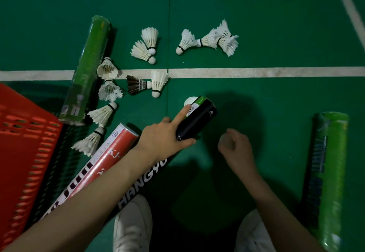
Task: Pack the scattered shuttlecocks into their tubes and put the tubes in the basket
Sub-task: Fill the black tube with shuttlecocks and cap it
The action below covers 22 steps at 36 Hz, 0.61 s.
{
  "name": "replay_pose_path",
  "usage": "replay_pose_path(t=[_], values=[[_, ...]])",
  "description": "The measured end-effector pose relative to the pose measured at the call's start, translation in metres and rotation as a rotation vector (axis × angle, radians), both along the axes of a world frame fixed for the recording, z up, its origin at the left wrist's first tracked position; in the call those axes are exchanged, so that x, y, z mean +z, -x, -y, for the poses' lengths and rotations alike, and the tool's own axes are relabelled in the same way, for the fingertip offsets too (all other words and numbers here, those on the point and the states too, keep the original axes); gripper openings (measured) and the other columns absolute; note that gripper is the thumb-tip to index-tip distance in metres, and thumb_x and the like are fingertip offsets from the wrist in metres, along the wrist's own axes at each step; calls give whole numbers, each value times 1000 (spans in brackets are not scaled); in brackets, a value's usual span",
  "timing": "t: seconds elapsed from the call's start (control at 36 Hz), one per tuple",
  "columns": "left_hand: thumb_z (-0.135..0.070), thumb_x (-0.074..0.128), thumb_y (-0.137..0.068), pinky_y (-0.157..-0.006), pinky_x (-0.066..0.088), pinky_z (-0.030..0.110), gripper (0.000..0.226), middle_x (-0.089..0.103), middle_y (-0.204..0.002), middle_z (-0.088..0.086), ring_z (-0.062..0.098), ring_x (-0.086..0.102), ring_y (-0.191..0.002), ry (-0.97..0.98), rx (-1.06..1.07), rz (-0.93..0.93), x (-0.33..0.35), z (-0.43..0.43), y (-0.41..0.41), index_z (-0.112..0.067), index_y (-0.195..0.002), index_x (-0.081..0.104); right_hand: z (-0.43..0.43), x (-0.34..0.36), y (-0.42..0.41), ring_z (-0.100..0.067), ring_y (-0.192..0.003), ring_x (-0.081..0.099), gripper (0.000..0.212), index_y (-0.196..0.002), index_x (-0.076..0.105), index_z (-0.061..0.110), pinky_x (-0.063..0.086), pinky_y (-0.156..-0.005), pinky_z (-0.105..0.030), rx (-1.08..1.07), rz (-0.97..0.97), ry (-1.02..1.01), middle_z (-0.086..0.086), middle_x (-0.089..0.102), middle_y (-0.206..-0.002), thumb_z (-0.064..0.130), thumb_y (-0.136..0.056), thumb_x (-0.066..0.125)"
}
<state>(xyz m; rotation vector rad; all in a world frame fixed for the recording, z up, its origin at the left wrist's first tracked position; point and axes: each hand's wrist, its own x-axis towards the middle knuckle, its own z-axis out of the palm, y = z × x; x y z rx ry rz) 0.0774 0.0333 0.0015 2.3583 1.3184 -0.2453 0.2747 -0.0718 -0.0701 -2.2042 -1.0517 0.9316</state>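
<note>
Here, the left grip (164, 137) wraps the black cylindrical tube (197, 119); the right grip (237, 147) is curled, blurred, contents indiscernible.

Free: floor (276, 103) between black tube (197, 117) and right green tube (329, 172) | Blocked: left edge, with basket (23, 143), tubes (87, 70), shuttlecocks (102, 113)

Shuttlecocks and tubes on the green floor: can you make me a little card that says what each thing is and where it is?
floor: green floor with white lines
white shuttlecocks: scattered loose on the floor
dark shuttlecock: only one, by the white line
black tube: gripped by the left hand
right hand: fingers curled beside the tube; too blurred to tell if it holds anything
red tube: lying next to the red basket
green tube: lying at the left
second green tube: lying at the right
</note>
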Motion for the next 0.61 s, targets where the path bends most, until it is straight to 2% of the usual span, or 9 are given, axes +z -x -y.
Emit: replay_pose_path(t=[0.06,0.08,0.17,0.25,0.33,0.39,0.47,0.56,0.61], values=[[-76,42,-80,-76,50,36,89,53,-102,2,30,62,-87,6,-24,28,3,4,-4,-52,-142,-18,-18,21,-10,-14,-88,57,37,-118,58,23,45,-84,-33,-286,-309,-159,-1,62,-100,29,-82,62],[-76,42,-80,-76,49,36,89,53,-102,1,30,62,-87,10,-35,46,4,7,-6,-53,-142,-18,-27,31,-15,-9,-87,55,27,-115,57,29,44,-81,-31,-362,-435,-207,7,60,-98,26,-87,58],[-76,43,-78,-76,50,35,89,53,-102,-1,28,62,-87,11,-58,112,8,14,-11,-55,-140,-17,-45,56,-30,-4,-99,51,21,-109,56,38,43,-85,-30,-352,-606,-278,16,55,-108,25,-95,47],[-83,37,-73,-73,52,35,89,55,-102,-5,25,63,-84,2,-88,186,11,22,-14,-60,-136,-21,-51,64,-30,-8,-115,51,28,-105,60,42,39,-100,-31,-237,-603,-284,13,57,-118,45,-79,51],[-85,27,-67,-69,51,33,86,56,-102,-6,23,63,-81,-7,-109,236,13,25,-20,-61,-135,-21,-49,68,-25,-12,-118,53,42,-107,64,38,38,-103,-31,-118,-609,-275,6,60,-123,55,-72,50],[-85,25,-66,-67,50,31,87,55,-101,-7,22,63,-81,-12,-127,240,14,26,-23,-61,-135,-21,-47,70,-23,-12,-116,54,43,-109,65,40,38,-103,-33,-86,-595,-266,6,61,-123,57,-74,47],[-85,24,-66,-64,46,28,86,54,-99,-9,20,62,-79,-28,-153,246,17,24,-25,-60,-135,-22,-44,75,-25,-4,-117,54,37,-113,63,43,38,-103,-28,-31,-600,-265,13,61,-124,50,-85,40],[-85,25,-67,-64,45,27,86,55,-99,-10,18,61,-79,-35,-148,258,20,23,-26,-60,-137,-18,-41,77,-26,3,-119,51,45,-118,60,44,34,-104,-24,6,-614,-266,21,60,-124,60,-88,30],[-85,26,-66,-66,47,27,86,55,-101,-10,18,62,-80,-27,-137,256,20,24,-27,-60,-137,-16,-39,80,-24,7,-115,52,42,-121,58,43,36,-99,-17,33,-576,-275,23,60,-121,60,-87,39]])
